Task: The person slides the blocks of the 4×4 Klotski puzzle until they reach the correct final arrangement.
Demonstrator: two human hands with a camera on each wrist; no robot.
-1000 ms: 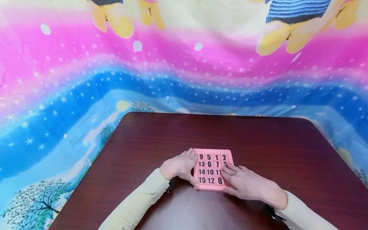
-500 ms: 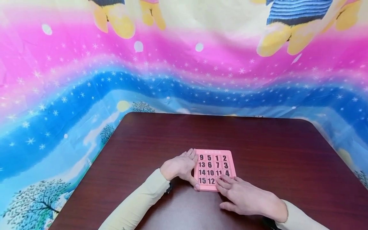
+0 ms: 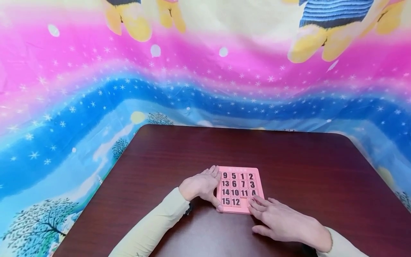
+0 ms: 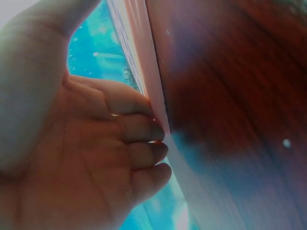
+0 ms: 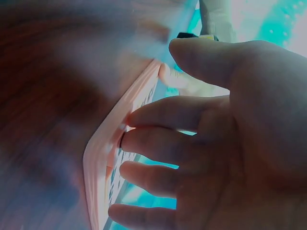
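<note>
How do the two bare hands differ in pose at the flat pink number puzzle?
The left hand lies along the puzzle's left edge; the right hand covers its near right corner. The left hand's thumb touches the puzzle; the right hand's thumb does not. Both touch it.

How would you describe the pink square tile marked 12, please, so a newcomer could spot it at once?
On the dark brown table lies a pink rectangular number puzzle. In its bottom row is the tile bearing a black 12. Unlike the pink 15 tile beside it, it borders the gap.
</note>
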